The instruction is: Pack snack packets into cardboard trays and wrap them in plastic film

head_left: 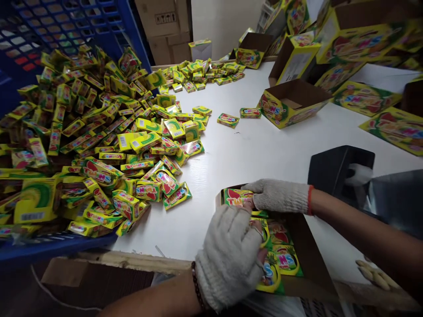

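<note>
My left hand, in a grey knitted glove with bare fingertips, curls over small yellow-green boxes lying flat in an open cardboard carton. My right hand, gloved with a red cuff edge, reaches in from the right. Its fingers close at the edge of one small box printed with a watermelon, at the carton's far left corner. A fingertip of my left hand is near that same box. My left palm hides part of the carton's contents.
A tilted blue crate spills a large heap of similar small boxes onto the white table. Open printed display cartons stand at the back right. A black tape dispenser sits right of my hands. Gloves or fingers lie at the right edge, unclear.
</note>
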Demonstrator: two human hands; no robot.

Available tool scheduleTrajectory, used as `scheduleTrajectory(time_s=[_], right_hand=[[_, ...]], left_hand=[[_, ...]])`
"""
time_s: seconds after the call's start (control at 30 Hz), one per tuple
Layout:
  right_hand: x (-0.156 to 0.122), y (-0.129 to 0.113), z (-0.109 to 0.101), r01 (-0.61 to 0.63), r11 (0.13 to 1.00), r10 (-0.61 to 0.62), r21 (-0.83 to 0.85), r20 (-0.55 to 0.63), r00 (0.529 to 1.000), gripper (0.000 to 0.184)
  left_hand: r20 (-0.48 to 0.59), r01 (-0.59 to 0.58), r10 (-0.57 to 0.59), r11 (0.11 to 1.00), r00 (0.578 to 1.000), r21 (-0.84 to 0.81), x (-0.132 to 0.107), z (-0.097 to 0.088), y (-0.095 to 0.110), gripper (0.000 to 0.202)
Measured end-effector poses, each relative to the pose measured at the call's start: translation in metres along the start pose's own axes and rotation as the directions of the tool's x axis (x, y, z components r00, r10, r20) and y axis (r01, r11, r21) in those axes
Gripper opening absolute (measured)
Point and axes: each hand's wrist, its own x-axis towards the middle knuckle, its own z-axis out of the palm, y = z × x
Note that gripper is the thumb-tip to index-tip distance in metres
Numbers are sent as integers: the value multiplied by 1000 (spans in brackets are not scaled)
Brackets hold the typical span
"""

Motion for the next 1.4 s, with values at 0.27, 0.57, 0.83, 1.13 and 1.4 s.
scheduleTrajectory(time_s=[0.27, 0.57, 0.83, 1.13, 1.4], right_hand=[[-6, -17, -6, 12, 974, -13, -227, -7, 1000, 39], [-22, 28, 57, 203, 343, 131, 917, -261, 957, 44], [-5, 27, 59, -48, 172, 57, 984, 39, 998, 35], [-23, 52, 64, -55, 198, 307, 979, -9, 952, 44], [1, 21, 48, -208, 810, 332, 548, -137, 933, 51]], left_hand=[[98, -27, 15, 993, 995, 118, -10, 3, 2, 26], [96, -93, 72, 968, 993, 234, -15, 2, 3, 29], [81, -34, 17, 978, 997, 205, -18, 7, 5, 29], [0, 1, -1, 993, 1000, 118, -14, 7, 5, 32], [1, 21, -22, 995, 1000, 96, -16, 10, 2, 29]])
